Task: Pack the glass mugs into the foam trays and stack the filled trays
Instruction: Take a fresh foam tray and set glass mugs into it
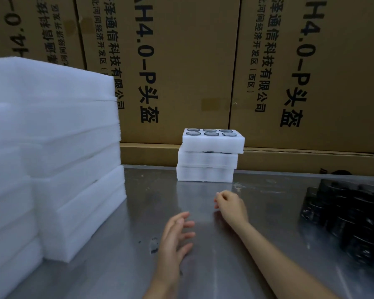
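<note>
We see 3 stacked foam trays (207,160) on the desk (268,212); our left hand (175,236) and right hand (232,205) hover, each grip relaxed, holding nothing.

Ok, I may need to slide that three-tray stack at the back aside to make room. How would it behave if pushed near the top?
The stack of filled trays would probably shear rather than slide as one: its top tray already overhangs to the right. The foam looks light, but six mug rims show in the top tray, so it is likely top-heavy and fragile. A low push seems safer on the smooth metal table.
</note>
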Available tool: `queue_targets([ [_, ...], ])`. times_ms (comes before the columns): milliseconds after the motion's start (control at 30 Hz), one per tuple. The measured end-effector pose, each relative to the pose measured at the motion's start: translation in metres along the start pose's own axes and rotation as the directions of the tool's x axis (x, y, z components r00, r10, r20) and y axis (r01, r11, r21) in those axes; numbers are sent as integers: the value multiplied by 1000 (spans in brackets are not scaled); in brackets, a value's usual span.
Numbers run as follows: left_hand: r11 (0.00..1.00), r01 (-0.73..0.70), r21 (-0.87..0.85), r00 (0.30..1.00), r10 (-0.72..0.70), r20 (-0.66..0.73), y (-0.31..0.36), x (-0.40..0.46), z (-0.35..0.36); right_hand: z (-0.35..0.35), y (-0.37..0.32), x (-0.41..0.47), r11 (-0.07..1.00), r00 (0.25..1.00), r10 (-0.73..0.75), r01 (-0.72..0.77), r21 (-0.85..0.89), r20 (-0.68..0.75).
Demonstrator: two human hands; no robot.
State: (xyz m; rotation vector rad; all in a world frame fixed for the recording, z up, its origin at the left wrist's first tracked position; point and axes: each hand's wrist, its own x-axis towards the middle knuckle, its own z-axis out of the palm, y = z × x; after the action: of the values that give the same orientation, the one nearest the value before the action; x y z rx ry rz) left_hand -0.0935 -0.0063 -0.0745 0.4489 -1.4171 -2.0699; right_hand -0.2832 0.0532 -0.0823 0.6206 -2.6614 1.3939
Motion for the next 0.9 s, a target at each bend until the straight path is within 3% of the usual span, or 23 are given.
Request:
queue_targets([
  [100,999,-32,4,998,32,-50,5,-10,4,-17,-1,-47,990,999,-20,25,-139,41],
  [300,970,-145,195,989,150,-15,8,-51,12,-59,-2,-147,932,998,-59,64,-356,26],
  [567,905,-210,369,971,150,186,10,-140,5,-84,-11,-237,812,936,-295,352,-465,193],
  [700,822,-272,500,932,97,348,3,-181,1,-93,-14,-272,803,898,-312,424,-419,312],
  [800,681,-384,624,871,42,490,19,-193,-11,-98,-13,-287,823,896,-324,425,-377,303],
  [833,576,-457,678,849,56,525,29,-190,-18,-100,-12,-289,830,899,-332,422,-364,286],
  [900,222,-592,775,806,177,565,61,-178,-30,-102,-12,-289,851,903,-339,414,-323,265],
])
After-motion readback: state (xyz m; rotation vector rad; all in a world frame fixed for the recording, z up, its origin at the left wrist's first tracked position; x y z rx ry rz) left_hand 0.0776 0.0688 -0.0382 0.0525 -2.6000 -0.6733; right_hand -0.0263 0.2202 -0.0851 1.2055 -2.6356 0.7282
